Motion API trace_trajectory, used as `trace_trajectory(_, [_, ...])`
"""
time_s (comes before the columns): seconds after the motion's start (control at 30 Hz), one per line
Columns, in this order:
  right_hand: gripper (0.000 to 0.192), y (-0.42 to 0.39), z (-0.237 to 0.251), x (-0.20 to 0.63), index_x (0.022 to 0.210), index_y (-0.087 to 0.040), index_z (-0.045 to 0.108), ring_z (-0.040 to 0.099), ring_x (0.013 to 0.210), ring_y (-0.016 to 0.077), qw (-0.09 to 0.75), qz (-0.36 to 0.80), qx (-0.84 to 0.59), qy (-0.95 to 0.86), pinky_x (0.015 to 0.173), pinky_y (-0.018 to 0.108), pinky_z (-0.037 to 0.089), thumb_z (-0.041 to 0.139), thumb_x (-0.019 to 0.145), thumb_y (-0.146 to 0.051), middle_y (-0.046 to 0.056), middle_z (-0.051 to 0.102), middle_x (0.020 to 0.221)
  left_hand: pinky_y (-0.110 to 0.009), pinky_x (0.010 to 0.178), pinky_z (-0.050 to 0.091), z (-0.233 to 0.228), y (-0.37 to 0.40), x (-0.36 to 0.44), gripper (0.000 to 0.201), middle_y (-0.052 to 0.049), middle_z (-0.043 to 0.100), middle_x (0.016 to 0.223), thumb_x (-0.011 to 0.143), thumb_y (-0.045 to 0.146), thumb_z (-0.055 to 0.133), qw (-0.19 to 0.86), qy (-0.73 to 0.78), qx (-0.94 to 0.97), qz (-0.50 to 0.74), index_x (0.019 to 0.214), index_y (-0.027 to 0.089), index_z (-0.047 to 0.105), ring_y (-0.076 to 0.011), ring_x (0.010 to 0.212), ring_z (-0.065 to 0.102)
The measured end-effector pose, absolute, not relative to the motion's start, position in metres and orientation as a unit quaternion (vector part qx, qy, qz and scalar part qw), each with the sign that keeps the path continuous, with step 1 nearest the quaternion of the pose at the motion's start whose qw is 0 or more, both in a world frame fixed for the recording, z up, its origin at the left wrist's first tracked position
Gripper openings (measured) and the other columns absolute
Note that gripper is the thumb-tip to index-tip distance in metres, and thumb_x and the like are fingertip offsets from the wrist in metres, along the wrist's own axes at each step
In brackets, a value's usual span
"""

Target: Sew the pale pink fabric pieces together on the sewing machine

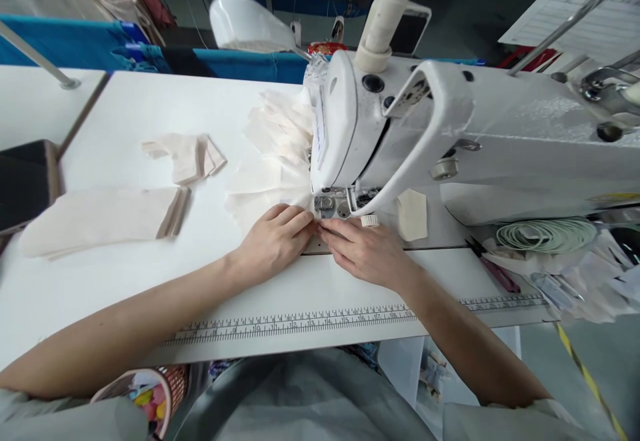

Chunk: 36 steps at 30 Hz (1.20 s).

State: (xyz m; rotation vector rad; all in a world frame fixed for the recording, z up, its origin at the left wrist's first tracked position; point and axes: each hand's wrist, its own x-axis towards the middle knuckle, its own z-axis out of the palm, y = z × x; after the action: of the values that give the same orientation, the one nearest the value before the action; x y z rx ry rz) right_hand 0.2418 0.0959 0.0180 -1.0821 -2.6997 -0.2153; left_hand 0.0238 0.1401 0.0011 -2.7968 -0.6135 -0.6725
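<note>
A white sewing machine (pixel 345 121) stands in front of me, its presser foot (pixel 325 205) just beyond my fingertips. Thin cream fabric (pixel 275 171) lies in gathered folds left of and behind the needle area. My left hand (pixel 277 241) is closed on the near edge of this fabric, fingers bent. Right up against it, my right hand (pixel 363 247) pinches the fabric's edge, its fingertips meeting the left ones. The bit of cloth between the fingertips is mostly hidden. A small cream fabric piece (pixel 413 215) rests beside the machine's needle end, right of my right hand.
Folded cream pieces (pixel 185 155) and a longer stack of cut fabric (pixel 105 221) lie at left, near a dark box-like object (pixel 27 184). At right are scissors (pixel 495 267), a pale green cord coil (pixel 545 234) and scraps. A ruler strip (pixel 300 323) runs along the front edge.
</note>
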Motion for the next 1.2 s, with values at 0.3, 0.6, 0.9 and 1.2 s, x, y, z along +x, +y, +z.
trace_trajectory(0.3, [0.028,0.095,0.014,0.241,0.117,-0.015,0.063,0.059,0.088,0.0163,0.105,-0.103,-0.374,-0.916,0.068,0.033,0.037,0.05,0.092,-0.014,0.006,0.064,0.124,-0.033,0.072,0.051,0.0,0.146,0.025,0.016,-0.008,0.068,0.092,0.096,0.018,0.05,0.013,-0.222,-0.938,-0.264,0.096,0.011,0.065,-0.0194,0.083,0.059])
trace_trajectory(0.6, [0.031,0.089,0.014,0.24,0.118,-0.014,0.063,0.058,0.085,0.0161,0.09,-0.122,-0.385,-0.91,0.071,0.032,0.036,0.046,0.092,-0.011,0.005,0.065,0.117,-0.033,0.075,0.053,-0.001,0.15,0.023,0.018,-0.009,0.068,0.094,0.096,0.018,0.05,-0.05,-0.227,-0.937,-0.261,0.094,0.012,0.067,-0.0191,0.086,0.058])
trace_trajectory(0.9, [0.028,0.084,0.014,0.24,0.115,-0.014,0.063,0.058,0.088,0.0169,0.105,-0.117,-0.383,-0.91,0.076,0.033,0.036,0.044,0.095,-0.011,0.006,0.066,0.113,-0.031,0.069,0.05,0.001,0.147,0.022,0.017,-0.006,0.068,0.092,0.096,0.018,0.05,0.025,-0.209,-0.947,-0.245,0.093,0.014,0.066,-0.0185,0.083,0.057])
trace_trajectory(1.2, [0.027,0.082,0.013,0.242,0.113,-0.013,0.064,0.06,0.091,0.0178,0.121,-0.108,-0.377,-0.912,0.078,0.034,0.039,0.046,0.094,-0.01,0.007,0.067,0.11,-0.031,0.07,0.051,0.0,0.147,0.023,0.014,-0.006,0.068,0.092,0.094,0.017,0.054,0.015,-0.205,-0.943,-0.262,0.093,0.014,0.067,-0.0179,0.083,0.058])
